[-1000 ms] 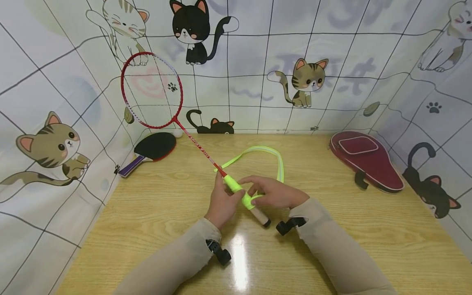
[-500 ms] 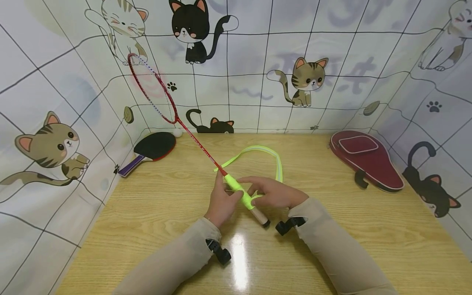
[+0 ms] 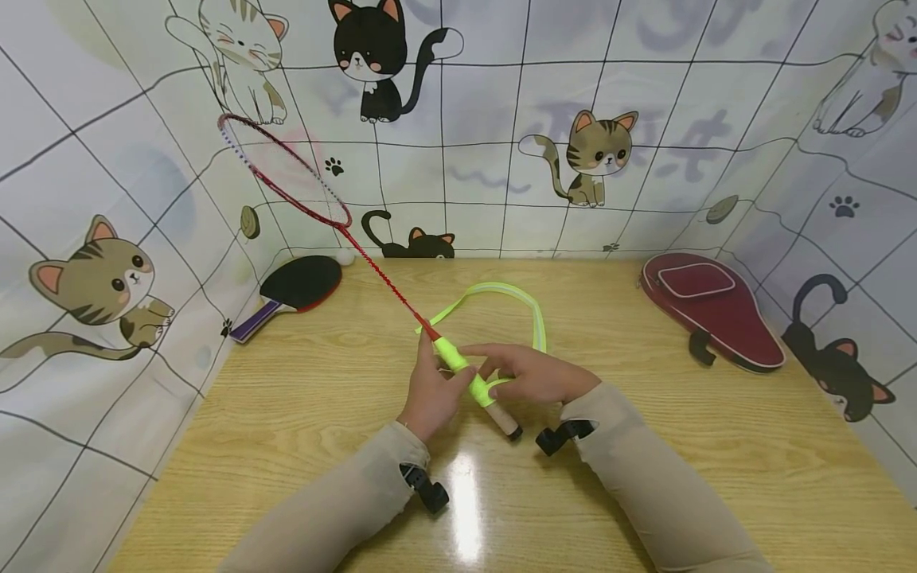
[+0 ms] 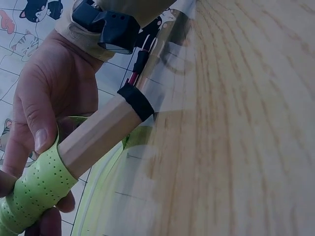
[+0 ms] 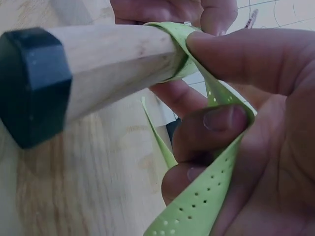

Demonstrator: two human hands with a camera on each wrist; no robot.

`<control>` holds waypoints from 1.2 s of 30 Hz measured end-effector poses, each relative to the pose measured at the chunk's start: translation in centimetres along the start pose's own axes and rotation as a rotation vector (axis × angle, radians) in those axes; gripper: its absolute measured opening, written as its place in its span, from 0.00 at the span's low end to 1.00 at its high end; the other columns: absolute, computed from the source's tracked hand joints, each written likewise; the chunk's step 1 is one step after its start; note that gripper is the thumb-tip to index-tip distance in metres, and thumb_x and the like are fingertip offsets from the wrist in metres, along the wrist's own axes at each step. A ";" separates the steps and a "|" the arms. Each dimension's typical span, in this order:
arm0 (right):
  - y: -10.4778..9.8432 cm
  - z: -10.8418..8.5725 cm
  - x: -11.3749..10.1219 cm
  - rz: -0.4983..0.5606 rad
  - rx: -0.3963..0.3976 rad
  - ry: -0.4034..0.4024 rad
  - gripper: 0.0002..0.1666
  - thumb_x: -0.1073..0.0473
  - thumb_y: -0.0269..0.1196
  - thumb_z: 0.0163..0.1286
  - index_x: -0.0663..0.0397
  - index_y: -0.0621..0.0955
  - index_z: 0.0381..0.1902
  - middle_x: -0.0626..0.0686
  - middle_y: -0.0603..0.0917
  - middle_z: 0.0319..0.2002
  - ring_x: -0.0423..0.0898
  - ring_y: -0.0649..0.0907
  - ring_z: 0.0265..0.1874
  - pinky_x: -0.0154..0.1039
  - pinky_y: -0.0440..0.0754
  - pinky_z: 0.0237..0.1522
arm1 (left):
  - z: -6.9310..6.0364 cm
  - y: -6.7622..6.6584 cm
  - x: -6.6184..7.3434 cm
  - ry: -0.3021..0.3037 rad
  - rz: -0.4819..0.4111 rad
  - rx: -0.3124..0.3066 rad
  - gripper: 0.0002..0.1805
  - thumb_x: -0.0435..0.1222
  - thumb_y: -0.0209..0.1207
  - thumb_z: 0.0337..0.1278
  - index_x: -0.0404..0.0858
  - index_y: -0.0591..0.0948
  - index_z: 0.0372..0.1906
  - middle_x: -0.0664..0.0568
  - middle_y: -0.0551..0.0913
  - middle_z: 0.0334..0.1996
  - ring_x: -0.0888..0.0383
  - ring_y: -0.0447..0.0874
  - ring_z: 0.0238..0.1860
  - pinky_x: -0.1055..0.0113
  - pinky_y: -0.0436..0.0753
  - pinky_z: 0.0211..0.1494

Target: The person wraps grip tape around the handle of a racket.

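Observation:
A red badminton racket [image 3: 387, 280] slants from upper left to lower right in the head view, its head tilted. My left hand [image 3: 433, 398] holds the handle, which is partly wrapped in perforated yellow-green grip tape [image 4: 39, 191]. Beyond the wrap, the bare wooden handle end [image 5: 118, 54] shows, with a black butt cap [image 5: 37, 86]. With thumb and fingers, my right hand [image 3: 537, 374] pinches the tape where it leaves the handle. The loose tape [image 3: 512, 290] loops over the table behind the hands. Part of the left fingers is hidden behind the handle.
A table tennis bat [image 3: 301, 282] lies at the back left, a white ball [image 3: 345, 258] beside it. At the right lies a dark red bat case [image 3: 705, 306]. Cat-print cloth walls [image 3: 473, 175] bound the wooden table [image 3: 286, 446] at back and sides.
The racket has turned about its long axis, its head swinging from nearly face-on to narrow, then tilted the other way. The loose tape has shifted slightly left. Both hands stay almost in place.

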State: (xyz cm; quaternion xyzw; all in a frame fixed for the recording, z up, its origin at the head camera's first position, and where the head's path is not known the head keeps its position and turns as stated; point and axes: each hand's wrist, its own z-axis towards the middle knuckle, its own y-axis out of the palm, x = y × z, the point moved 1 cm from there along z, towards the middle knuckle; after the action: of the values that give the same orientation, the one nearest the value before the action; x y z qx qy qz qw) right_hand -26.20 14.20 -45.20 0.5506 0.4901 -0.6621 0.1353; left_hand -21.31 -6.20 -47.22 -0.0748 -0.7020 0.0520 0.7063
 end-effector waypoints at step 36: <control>0.0 -0.2 -0.6 -0.044 0.020 0.030 0.45 0.66 0.67 0.73 0.37 0.65 0.82 0.51 0.86 0.53 0.48 0.83 0.57 0.59 0.76 0.67 | 0.0 -0.1 0.3 0.008 0.014 0.003 0.54 0.35 0.66 0.65 0.48 0.43 0.86 0.36 0.81 0.52 0.48 0.85 0.45 0.62 0.84 0.43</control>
State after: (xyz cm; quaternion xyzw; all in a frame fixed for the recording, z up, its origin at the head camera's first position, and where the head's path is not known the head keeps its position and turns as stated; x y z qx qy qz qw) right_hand -25.89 14.16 -44.62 0.5508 0.4974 -0.6615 0.1080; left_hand -21.27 -6.26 -46.95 -0.0788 -0.6988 0.0574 0.7087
